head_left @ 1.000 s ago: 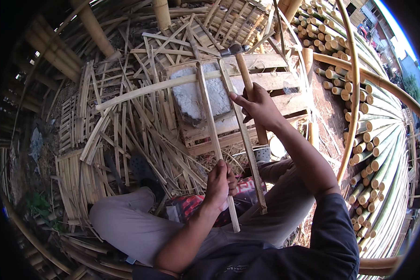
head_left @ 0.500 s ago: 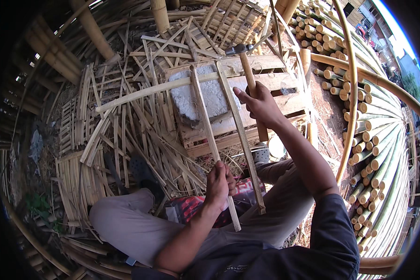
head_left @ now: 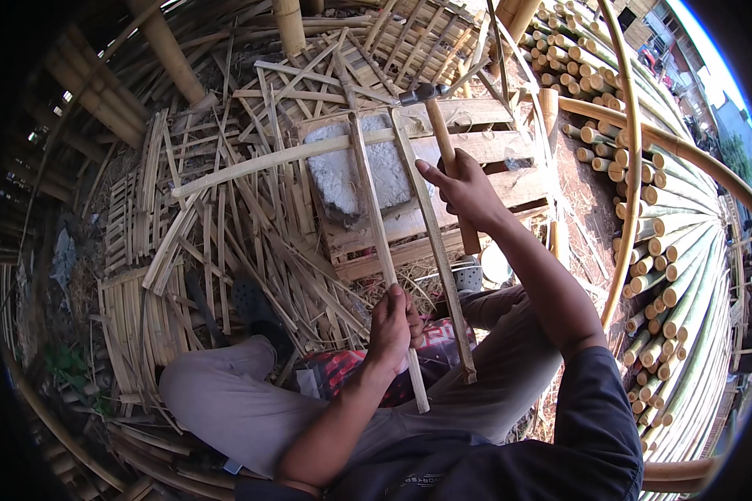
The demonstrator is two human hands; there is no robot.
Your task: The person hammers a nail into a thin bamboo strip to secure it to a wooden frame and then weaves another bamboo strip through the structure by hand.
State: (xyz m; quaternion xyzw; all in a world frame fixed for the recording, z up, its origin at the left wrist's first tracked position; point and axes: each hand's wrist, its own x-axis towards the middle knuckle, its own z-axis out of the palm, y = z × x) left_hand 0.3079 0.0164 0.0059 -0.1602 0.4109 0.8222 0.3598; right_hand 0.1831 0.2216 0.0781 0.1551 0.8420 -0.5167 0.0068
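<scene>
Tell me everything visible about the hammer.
The hammer has a dark, metal-looking head and a straight, pale brown handle that looks wooden. The right hand grips the handle partway along, with its butt end sticking out below the hand. The head points forward, near the slatted platform's far edge; contact there is unclear.

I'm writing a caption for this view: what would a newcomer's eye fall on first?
Probably the hammer upper centre, gripped in the right hand, and the long pale strip in the left hand, reaching over a grey block on the slatted wooden platform. Next, the big stack of bamboo poles along the right side, round cut ends showing.
</scene>
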